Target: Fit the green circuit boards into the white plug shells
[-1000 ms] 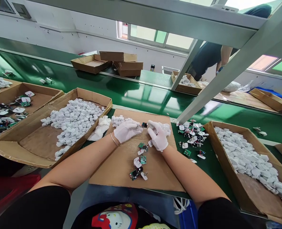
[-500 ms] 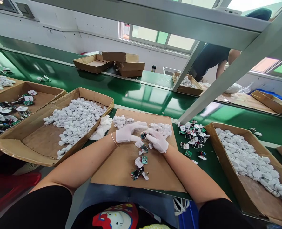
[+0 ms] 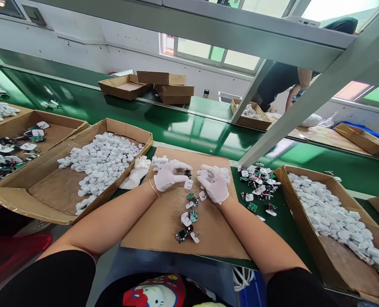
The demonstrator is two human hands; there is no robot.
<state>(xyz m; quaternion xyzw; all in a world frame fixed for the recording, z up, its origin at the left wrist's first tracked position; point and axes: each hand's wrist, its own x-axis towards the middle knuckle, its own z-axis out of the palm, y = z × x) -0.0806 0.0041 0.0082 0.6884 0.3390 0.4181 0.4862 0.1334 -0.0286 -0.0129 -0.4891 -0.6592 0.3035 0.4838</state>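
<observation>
My left hand (image 3: 170, 176), in a white glove, pinches a small circuit board (image 3: 188, 173) between thumb and fingers; a white tab (image 3: 188, 184) hangs below it. My right hand (image 3: 214, 186), also gloved, rests at the right pile of white plastic pieces (image 3: 225, 174), fingers apart; whether a piece is under them is hard to see, white on white. Another white pile (image 3: 160, 162) lies behind my left hand. On the cardboard sheet (image 3: 157, 230) between my arms lie several boards with white tabs (image 3: 193, 216), in a rough column toward me.
A cardboard tray (image 3: 55, 192) of white pieces stands left, another tray (image 3: 324, 238) right. Loose circuit boards (image 3: 260, 183) are heaped on the green bench right of the sheet. A slanted metal post (image 3: 292, 102) rises behind them. A person (image 3: 279, 83) stands across the bench.
My hands have moved apart. The board that was between both hands is now in my left hand alone, and my right hand has shifted onto the right white pile.
</observation>
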